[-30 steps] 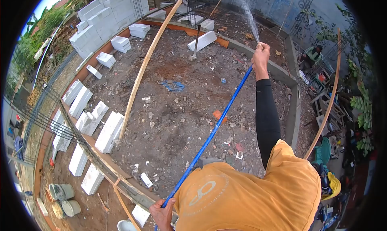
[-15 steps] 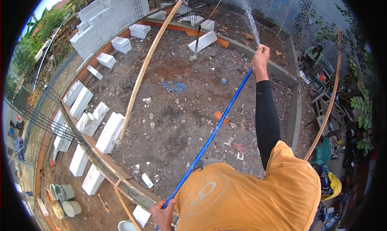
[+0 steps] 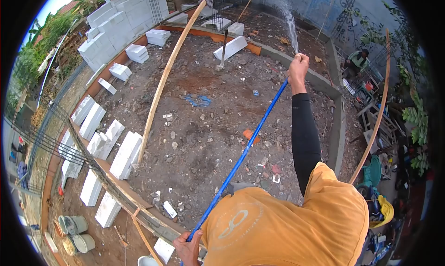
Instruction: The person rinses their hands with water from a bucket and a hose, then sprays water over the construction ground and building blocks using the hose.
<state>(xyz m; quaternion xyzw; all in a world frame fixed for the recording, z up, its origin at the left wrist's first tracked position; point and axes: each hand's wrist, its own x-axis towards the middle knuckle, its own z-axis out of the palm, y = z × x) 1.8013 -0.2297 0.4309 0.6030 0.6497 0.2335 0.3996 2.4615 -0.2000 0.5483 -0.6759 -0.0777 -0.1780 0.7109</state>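
Observation:
A blue hose (image 3: 245, 154) runs taut from the bottom edge up to my right hand (image 3: 298, 72), which is closed around its end with the arm stretched forward. Water (image 3: 291, 27) sprays from the hose end, away toward the far ground by the wall. Lower down, my left hand (image 3: 188, 248) grips the same hose close to my body. An orange shirt and a black sleeve (image 3: 306, 136) show on me. Under the hose lies rubble-strewn soil (image 3: 199, 127) with an orange brick piece (image 3: 251, 135).
White blocks (image 3: 127, 155) lie along the left footing, with a block stack (image 3: 116, 25) behind. A wooden pole (image 3: 162, 83) slants upward left of the hose. Concrete edging (image 3: 340, 113) borders the right. Another person (image 3: 356, 63) sits at the far right. Buckets (image 3: 83, 243) stand lower left.
The view has shifted slightly. My hands keep their hold on the hose, and the water stream still sprays, its shape a little different.

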